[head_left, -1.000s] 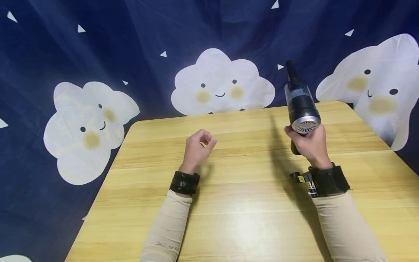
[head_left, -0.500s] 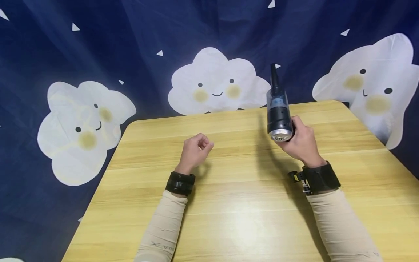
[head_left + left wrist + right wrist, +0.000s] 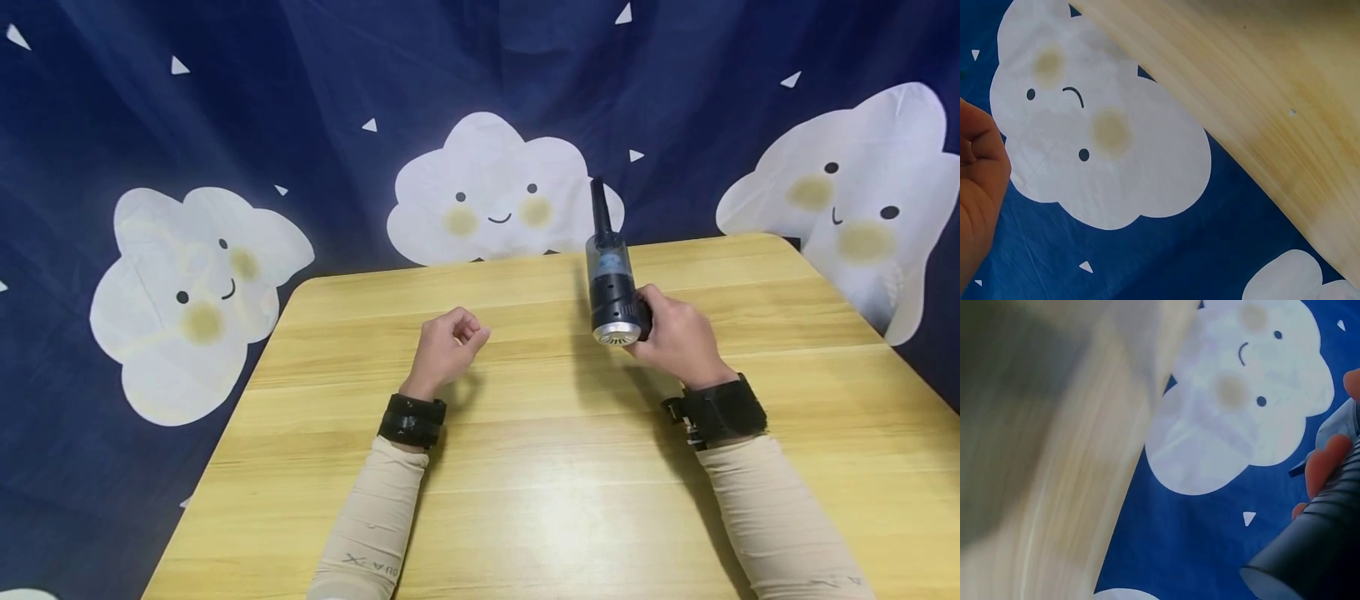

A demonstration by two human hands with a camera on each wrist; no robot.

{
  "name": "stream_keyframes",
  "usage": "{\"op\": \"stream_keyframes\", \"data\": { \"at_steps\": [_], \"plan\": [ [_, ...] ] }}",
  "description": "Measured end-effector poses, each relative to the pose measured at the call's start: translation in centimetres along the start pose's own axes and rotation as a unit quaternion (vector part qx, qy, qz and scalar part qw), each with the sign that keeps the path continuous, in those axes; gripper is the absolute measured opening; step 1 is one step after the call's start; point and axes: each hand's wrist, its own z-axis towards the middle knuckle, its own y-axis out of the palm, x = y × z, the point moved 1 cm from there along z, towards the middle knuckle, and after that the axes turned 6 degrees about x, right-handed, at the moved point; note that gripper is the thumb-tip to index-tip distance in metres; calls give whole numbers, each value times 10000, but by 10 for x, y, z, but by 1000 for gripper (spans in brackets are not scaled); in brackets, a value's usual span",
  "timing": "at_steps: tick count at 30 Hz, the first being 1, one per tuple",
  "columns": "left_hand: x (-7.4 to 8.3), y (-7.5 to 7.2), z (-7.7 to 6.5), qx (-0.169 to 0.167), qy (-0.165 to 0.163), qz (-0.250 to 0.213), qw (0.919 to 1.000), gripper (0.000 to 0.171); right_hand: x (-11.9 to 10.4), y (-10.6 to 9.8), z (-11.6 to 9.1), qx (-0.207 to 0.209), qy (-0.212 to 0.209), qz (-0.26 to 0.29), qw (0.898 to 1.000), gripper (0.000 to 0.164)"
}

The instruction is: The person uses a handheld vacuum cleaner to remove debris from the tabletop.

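My right hand grips the handle of a black handheld vacuum cleaner above the right half of the wooden table. Its narrow black nozzle points away toward the back curtain. A clear section with something blue inside sits behind the nozzle, and a silver vented cap faces me. In the right wrist view, fingers curl round the ribbed dark handle. My left hand holds nothing, its fingers loosely curled over the table left of the vacuum. Only part of the left hand shows in the left wrist view.
Behind the table hangs a dark blue curtain printed with smiling white clouds and small triangles. The table's far edge runs just under the middle cloud. Black straps circle both wrists, the right strap carrying a small device.
The right hand has carried the vacuum cleaner leftward and slightly nearer, turning it so the handle sits to its right. The left hand stays almost where it was.
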Motion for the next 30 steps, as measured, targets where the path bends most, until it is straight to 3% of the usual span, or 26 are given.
{"op": "stream_keyframes", "data": {
  "at_steps": [5,12,21,30],
  "plan": [
    [0,-2,0,45,56,26,10000,15,-3,6,-3,-218,-181,-401,9988,51],
    [1,-4,0,25,-4,53,10000,15,-6,17,-10,-863,-53,-491,9950,54],
    [2,-5,-1,15,-80,63,9999,16,-6,31,-19,-1725,112,-172,9848,56],
    [2,-6,-2,69,-18,58,10000,15,-4,37,-23,-2441,-182,144,9695,68]
  ]
}}
